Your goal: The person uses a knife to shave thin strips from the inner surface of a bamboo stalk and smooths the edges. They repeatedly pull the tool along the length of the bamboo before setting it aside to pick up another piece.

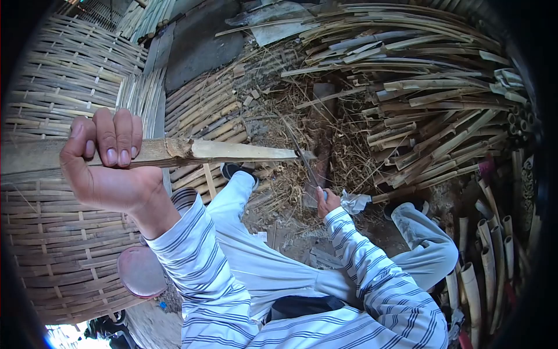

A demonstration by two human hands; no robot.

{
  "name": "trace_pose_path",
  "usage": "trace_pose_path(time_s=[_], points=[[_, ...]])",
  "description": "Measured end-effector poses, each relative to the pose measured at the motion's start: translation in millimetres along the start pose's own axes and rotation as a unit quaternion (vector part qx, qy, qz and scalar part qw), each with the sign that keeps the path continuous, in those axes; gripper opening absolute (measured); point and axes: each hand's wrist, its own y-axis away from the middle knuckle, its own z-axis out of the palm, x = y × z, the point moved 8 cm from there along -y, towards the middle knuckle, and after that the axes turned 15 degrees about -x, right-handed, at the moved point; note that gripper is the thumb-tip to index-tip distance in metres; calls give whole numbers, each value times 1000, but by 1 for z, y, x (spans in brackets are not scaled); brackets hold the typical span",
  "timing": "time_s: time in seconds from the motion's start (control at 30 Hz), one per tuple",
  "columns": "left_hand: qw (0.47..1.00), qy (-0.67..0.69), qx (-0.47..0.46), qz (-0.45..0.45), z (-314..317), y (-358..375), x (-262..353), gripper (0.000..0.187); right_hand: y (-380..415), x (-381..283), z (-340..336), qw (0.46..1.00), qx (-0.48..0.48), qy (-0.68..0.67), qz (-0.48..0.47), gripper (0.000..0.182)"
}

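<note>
A long split bamboo piece lies across the left half of the view, its pale cut end tapering to the right. My left hand is wrapped round it, fingers over the top and palm below. Lower and further right, my right hand grips the handle of a long thin knife. The blade slants up and to the left, and it meets or crosses the tip of the bamboo; whether they touch is hard to tell. A dark wooden block lies among shavings beyond the knife.
Woven bamboo panels stand at the left. Piles of split bamboo fill the right, with upright bamboo tubes at the lower right. Shavings cover the ground ahead. A round reddish object is beside my left sleeve.
</note>
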Motion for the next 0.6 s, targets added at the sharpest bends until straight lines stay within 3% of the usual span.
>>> trace_pose_path(time_s=[0.13, 0.33, 0.43, 0.5, 0.57, 0.6], points=[[1000, 4, -8, -5, -3, -4, -3, 31, 9, -39, -29, 997, 60, 12, -42, 47], [1000, 0, -9, -8, -9, -3, -2, 31, 52, -144, -88, 937, 113, -258, -205, 35], [1000, -17, -15, -6, -1, 0, -1, 31, 51, -129, -68, 929, 146, -236, -247, 33], [999, 0, -40, -11, 8, 1, -2, 31, 43, -95, -40, 960, 164, -110, -197, 28], [995, 44, -83, -22, 15, 3, -1, 31, 33, -67, -11, 988, 90, 7, -123, 29], [997, 21, -73, -19, 13, 5, 2, 30, 31, -58, -10, 988, 101, -11, -120, 30]])
